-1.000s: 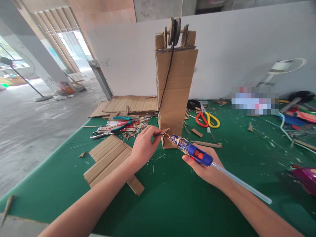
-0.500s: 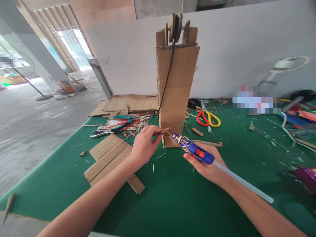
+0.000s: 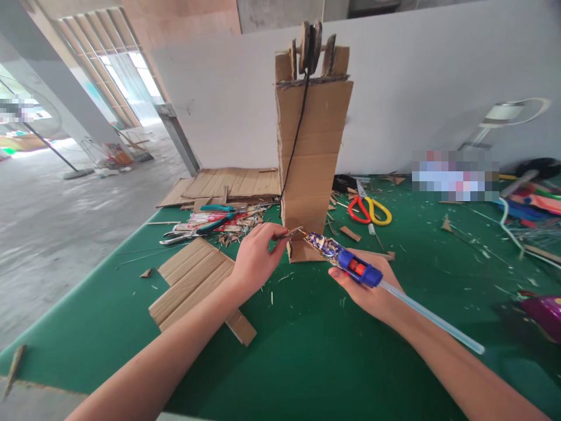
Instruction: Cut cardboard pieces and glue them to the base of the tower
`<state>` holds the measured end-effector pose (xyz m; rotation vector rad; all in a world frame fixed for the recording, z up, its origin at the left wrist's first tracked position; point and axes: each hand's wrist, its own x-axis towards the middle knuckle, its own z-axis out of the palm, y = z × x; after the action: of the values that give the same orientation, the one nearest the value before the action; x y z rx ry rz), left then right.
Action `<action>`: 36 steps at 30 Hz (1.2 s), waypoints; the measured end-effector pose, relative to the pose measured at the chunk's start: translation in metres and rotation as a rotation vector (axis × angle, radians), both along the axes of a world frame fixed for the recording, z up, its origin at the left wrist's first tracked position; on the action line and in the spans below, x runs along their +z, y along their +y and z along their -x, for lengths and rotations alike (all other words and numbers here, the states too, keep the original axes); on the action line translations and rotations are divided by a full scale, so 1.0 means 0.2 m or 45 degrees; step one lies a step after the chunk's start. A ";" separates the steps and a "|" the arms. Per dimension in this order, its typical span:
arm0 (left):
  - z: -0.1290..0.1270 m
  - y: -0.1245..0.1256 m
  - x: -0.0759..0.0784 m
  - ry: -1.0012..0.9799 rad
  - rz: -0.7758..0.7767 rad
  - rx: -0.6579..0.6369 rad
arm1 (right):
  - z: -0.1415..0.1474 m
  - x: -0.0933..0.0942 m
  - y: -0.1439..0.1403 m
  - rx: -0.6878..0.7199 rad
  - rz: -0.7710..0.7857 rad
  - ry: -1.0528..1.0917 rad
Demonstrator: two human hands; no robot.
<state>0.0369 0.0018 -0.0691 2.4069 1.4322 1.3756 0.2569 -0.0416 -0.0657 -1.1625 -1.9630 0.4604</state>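
My left hand (image 3: 259, 257) pinches a small strip of cardboard (image 3: 293, 232) in front of the foot of a tall cardboard tower (image 3: 313, 140). Wrapped round a blue hot glue gun (image 3: 344, 260), my right hand (image 3: 372, 292) points its nozzle at the strip's end; whether they touch I cannot tell. A long clear glue stick (image 3: 433, 317) sticks out of the gun's back. On top of the tower sits a cardboard pulley wheel (image 3: 310, 47), and a black cord (image 3: 295, 140) runs from it down the tower's front to the left side.
Cut cardboard pieces (image 3: 193, 286) lie left of my left hand. Behind them are teal-handled pliers (image 3: 214, 222) among scraps. Red and yellow scissors (image 3: 370, 210) lie right of the tower. A purple object (image 3: 543, 313) is at the right edge. A white wall (image 3: 228, 105) stands behind the green table (image 3: 307, 362).
The glue gun and my right hand have shifted very slightly to the right, its nozzle moving a little along the strip. My left hand stays in place.
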 end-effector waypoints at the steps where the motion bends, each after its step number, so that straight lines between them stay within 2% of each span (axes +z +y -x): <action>1: 0.00 0.00 0.00 0.000 -0.005 -0.008 | 0.00 0.00 0.00 0.016 0.014 0.003; 6: 0.01 0.01 -0.01 0.015 -0.011 -0.019 | 0.02 0.02 -0.03 0.064 0.129 0.019; 14: 0.01 0.01 -0.01 0.037 -0.021 -0.017 | 0.02 0.02 -0.04 0.090 0.144 0.009; 27: 0.00 0.00 0.00 0.003 -0.010 0.017 | -0.01 -0.01 0.00 -0.048 0.003 0.019; 36: -0.01 -0.02 0.02 -0.072 0.106 -0.001 | -0.01 0.00 0.00 -0.014 0.004 0.035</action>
<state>0.0393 -0.0016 -0.0656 2.2989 1.4445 1.3446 0.2585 -0.0420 -0.0655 -1.1624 -1.9321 0.4711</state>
